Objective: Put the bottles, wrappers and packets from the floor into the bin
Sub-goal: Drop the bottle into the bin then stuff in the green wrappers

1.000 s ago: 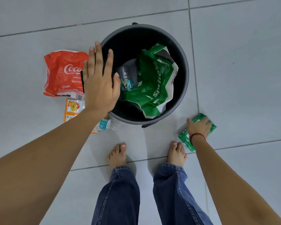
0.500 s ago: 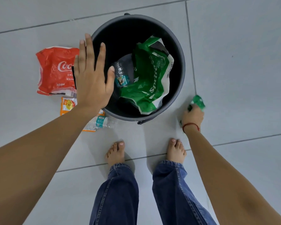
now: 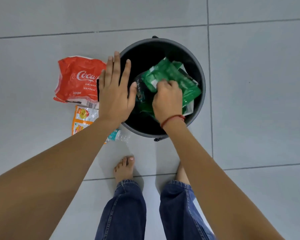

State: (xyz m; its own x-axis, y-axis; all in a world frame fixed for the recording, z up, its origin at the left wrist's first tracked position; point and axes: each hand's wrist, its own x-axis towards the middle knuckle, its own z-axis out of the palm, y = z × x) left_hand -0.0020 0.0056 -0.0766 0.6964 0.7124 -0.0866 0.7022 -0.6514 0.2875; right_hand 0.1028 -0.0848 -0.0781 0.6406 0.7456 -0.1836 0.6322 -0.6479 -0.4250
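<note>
Bin (image 3: pixel 200 78) stands on the tiled floor (image 3: pixel 258 101); bare tiles lie right of and beyond it, litter crowds its left side. Right hand (image 3: pixel 168 99) over the bin mouth, inside the rim, knuckles up, grip closed on a small green packet (image 3: pixel 151 80) above the green wrapper (image 3: pixel 189 87) in the bin. Left hand (image 3: pixel 115 90) flat, palm down, fingers spread, grip wide and holding nothing, over the bin's left rim. Left of it on the floor: red wrapper (image 3: pixel 76 78), orange packet (image 3: pixel 82 118). A clear bottle (image 3: pixel 119 135) lies by the forearm.
</note>
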